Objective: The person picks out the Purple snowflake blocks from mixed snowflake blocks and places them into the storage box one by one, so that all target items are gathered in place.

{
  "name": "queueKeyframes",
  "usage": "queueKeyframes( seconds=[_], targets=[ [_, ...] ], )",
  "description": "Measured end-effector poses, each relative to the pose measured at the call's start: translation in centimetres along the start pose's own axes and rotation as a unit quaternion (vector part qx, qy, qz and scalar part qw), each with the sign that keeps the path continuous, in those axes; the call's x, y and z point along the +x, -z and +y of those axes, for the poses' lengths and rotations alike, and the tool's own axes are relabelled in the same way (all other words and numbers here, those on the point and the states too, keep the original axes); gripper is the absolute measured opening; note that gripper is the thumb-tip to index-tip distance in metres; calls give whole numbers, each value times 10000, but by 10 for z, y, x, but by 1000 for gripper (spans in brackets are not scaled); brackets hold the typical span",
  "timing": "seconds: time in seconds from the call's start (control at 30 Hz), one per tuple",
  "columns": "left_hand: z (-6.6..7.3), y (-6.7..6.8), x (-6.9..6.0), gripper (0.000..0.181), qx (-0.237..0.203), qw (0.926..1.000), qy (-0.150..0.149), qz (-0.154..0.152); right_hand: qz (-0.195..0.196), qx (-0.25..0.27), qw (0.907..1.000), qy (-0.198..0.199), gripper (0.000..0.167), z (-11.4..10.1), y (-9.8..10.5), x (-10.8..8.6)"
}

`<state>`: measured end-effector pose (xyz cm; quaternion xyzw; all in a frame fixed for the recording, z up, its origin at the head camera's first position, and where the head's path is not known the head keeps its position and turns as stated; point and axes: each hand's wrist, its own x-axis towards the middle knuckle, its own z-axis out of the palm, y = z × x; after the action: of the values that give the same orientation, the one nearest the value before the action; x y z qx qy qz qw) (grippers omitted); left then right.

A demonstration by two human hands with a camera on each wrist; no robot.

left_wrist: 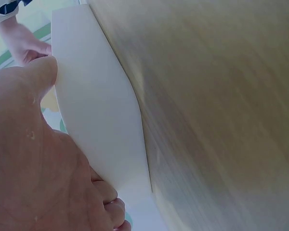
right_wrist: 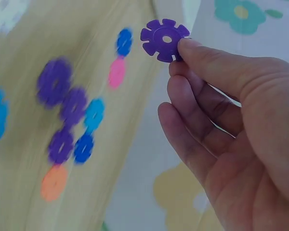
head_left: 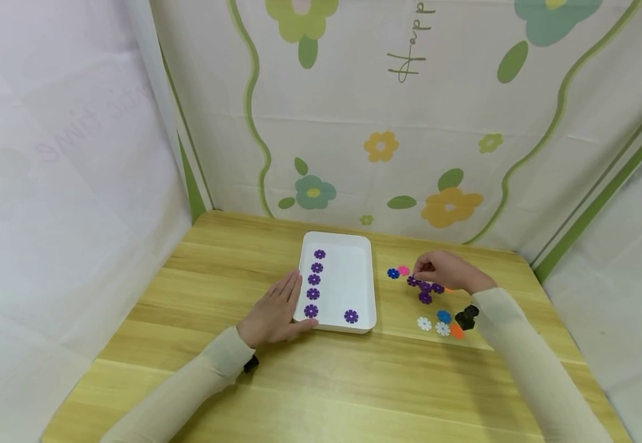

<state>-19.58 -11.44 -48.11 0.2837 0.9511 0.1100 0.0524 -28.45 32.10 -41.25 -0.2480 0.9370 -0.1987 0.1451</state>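
My right hand (head_left: 449, 271) pinches a purple notched plastic disc (right_wrist: 156, 44) between thumb and fingertips, above the wooden table. Below it lies a cluster of purple discs (right_wrist: 55, 83), partly covered by the hand in the head view. My left hand (head_left: 273, 312) rests against the left side of a white tray (head_left: 348, 271), fingers extended along the side and thumb at the near rim. Inside the tray, several purple discs (head_left: 313, 294) form a column along the left, and a single purple disc (head_left: 347, 316) lies near the front right corner.
Right of the tray lie a dark blue disc (head_left: 393, 273), a pink disc (head_left: 403, 271), white discs (head_left: 424, 323), a blue disc (head_left: 444, 317) and an orange disc (head_left: 457, 331). A patterned curtain (head_left: 321, 111) stands behind the table (head_left: 354, 381).
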Motion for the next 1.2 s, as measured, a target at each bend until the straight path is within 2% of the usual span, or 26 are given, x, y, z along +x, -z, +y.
queueKeyframes(
  seconds=[0.3,0.47,0.63,0.9,1.2],
  targets=[
    [1,1,-1,105,-22,10000,12,44,-55,13,9982,589,12,-49,-17,40],
    [1,0,-1,107,-20,10000,61,-52,-197,-123,9948,992,12,-71,-25,60],
    [1,0,0,108,3,9999,118,-101,-449,-217,9927,1101,11,-88,-31,75],
    [0,-2,0,109,53,9998,162,-47,-792,-294,9935,769,10,-97,-47,93],
    [0,-1,0,108,13,9999,99,18,-976,-415,9900,928,10,-99,-61,95]
  ],
)
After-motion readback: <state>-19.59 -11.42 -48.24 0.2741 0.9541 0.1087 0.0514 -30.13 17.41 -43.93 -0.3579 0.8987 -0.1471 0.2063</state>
